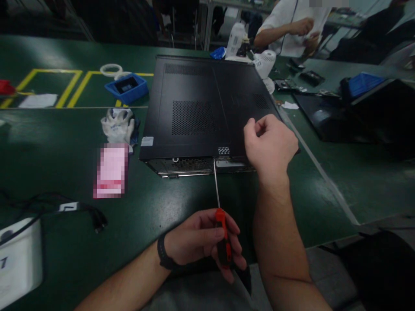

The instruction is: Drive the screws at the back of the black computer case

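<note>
A black computer case (191,88) lies flat on the green table, its edge with metal slots and vents facing me. My left hand (204,239) grips a red and black screwdriver (224,242). The long shaft reaches up to that near edge, and its tip meets the case close to a silver bracket (230,163). On the right front corner of the case rests my right hand (270,144), its fingers curled into a fist. Whatever may be inside that fist is hidden.
Left of the case lie grey work gloves (118,125), a pixelated pink item (112,170) and a blue bin (128,88). Black cables (87,209) trail at lower left beside a white box (21,263). Another person (292,28) works beyond a white device (266,62).
</note>
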Demonstrator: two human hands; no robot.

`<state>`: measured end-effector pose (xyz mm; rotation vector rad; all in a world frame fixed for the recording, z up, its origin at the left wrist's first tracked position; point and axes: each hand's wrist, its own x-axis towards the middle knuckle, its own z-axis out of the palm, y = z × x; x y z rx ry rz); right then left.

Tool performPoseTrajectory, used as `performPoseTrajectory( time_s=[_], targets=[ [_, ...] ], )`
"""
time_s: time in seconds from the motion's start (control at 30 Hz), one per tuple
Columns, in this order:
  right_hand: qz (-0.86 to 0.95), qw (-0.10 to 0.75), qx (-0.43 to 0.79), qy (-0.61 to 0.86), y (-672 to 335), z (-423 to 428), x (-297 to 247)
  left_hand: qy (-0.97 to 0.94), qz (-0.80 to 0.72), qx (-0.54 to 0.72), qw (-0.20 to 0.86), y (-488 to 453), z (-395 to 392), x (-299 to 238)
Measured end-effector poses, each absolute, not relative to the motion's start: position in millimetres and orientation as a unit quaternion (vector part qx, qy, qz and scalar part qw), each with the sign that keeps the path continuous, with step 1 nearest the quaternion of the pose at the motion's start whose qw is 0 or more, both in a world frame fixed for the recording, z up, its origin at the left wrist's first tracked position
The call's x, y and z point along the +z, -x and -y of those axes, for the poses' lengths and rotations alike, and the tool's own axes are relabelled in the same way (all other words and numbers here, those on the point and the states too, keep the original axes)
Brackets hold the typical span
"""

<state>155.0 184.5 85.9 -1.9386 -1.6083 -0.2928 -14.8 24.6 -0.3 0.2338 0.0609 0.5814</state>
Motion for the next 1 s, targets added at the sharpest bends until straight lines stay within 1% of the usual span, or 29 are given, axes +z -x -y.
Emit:
performPoseTrajectory(
  time_s=[0.23,0.43,0.53,0.67,1.0],
  targets=[
    [0.602,0.301,-0.102,0.732,-154,-184,87,-0.129,-0.044,0.299,0.944,12,-23,-3],
    [0.602,0.304,-0.100,0.731,-154,-184,87,-0.143,-0.006,0.322,0.936,9,-22,-10],
    [0.603,0.302,-0.100,0.732,-154,-184,87,-0.120,0.010,0.307,0.944,12,-24,-7],
    [0.601,0.304,-0.098,0.733,-154,-184,87,-0.102,-0.011,0.273,0.957,15,-25,0],
    [0.600,0.307,-0.101,0.732,-154,-185,87,-0.145,-0.022,0.323,0.935,8,-22,-5]
  ],
)
